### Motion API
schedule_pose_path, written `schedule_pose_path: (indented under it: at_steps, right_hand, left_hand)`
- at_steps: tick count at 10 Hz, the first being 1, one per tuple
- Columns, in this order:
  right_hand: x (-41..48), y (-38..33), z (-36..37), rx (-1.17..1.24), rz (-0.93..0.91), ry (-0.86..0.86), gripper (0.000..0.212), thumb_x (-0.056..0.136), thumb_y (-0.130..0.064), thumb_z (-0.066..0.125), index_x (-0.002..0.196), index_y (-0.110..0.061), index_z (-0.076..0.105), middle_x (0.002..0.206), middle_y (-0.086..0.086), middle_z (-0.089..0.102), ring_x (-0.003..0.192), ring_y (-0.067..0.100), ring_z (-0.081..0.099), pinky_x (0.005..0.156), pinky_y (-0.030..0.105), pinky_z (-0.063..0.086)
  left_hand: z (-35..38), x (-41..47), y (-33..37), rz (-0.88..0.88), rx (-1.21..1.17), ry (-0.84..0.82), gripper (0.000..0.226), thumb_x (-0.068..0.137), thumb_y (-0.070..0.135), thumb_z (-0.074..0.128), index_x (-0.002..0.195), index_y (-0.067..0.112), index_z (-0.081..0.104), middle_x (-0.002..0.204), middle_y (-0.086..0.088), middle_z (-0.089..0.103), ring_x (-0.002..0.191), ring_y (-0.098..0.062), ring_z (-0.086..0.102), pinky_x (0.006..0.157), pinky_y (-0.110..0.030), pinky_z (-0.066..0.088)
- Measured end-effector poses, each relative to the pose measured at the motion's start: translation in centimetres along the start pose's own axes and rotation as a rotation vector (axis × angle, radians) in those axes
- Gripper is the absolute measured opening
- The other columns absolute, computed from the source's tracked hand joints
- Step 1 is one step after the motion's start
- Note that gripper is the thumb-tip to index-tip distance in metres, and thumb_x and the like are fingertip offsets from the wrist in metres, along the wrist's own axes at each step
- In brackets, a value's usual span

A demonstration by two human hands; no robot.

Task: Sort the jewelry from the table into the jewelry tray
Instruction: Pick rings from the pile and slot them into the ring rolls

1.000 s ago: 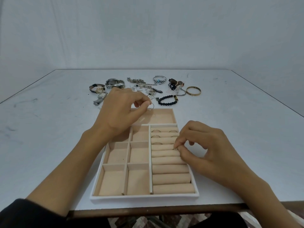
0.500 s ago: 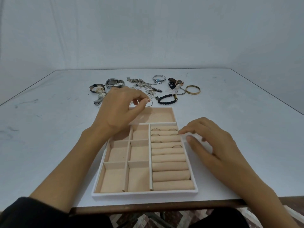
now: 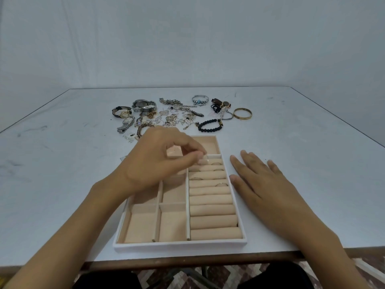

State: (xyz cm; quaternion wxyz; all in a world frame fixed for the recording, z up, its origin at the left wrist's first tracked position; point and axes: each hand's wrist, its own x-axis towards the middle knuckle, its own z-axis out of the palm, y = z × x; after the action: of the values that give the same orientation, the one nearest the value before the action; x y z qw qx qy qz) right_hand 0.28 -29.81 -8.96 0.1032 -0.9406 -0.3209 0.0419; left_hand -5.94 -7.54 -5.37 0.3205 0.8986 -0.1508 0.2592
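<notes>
My left hand point(image 3: 164, 159) pinches a thin ring point(image 3: 206, 160) between thumb and forefinger, poised over the far end of the ring rolls point(image 3: 210, 192) in the jewelry tray point(image 3: 179, 245). The soft beige rolls run 9 to 3 o'clock, so the slot I want lies just below my fingertips, toward 6. My right hand point(image 3: 264, 180) lies flat, fingers spread and holding nothing, on the tabletop point(image 3: 312, 163) beside the tray's right wall. The remaining jewelry pile point(image 3: 173, 115), metal chains and watches, waits at 12 o'clock.
</notes>
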Motion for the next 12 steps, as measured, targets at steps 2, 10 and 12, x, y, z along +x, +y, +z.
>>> schedule_pose_path:
  at_steps: [2, 10, 12]
  right_hand:
    - [0.0, 0.0, -0.1, 0.02, -0.003, 0.003, 0.055, 0.1, -0.048, 0.013, 0.151, -0.036, -0.001, 0.159, -0.013, -0.01, 0.144, 0.0, -0.014, 0.12, 0.031, -0.009]
    - [0.0, 0.1, 0.0, 0.008, -0.01, 0.016, 0.056, 0.1, -0.048, 0.013, 0.152, -0.034, 0.0, 0.16, -0.01, -0.007, 0.145, 0.002, -0.012, 0.12, 0.031, -0.008]
    - [0.0, 0.2, 0.1, 0.014, -0.014, 0.02, 0.056, 0.1, -0.048, 0.014, 0.152, -0.034, 0.0, 0.16, -0.01, -0.007, 0.145, 0.003, -0.012, 0.12, 0.031, -0.008]
  left_hand:
    - [-0.1, -1.9, 0.6, 0.14, 0.269, -0.119, 0.016, 0.084, 0.041, 0.064, 0.084, 0.03, 0.075, 0.078, 0.021, 0.069, 0.08, 0.0, 0.061, 0.081, -0.035, 0.043]
    - [-0.7, -1.1, 2.7, 0.153, 0.506, -0.339, 0.015, 0.08, 0.041, 0.059, 0.085, 0.038, 0.073, 0.077, 0.022, 0.067, 0.082, -0.003, 0.058, 0.083, -0.029, 0.035]
    - [-1.2, -1.8, 3.0, 0.133, 0.503, -0.3, 0.023, 0.084, 0.045, 0.051, 0.092, 0.039, 0.072, 0.077, 0.024, 0.065, 0.083, 0.002, 0.055, 0.083, -0.027, 0.036]
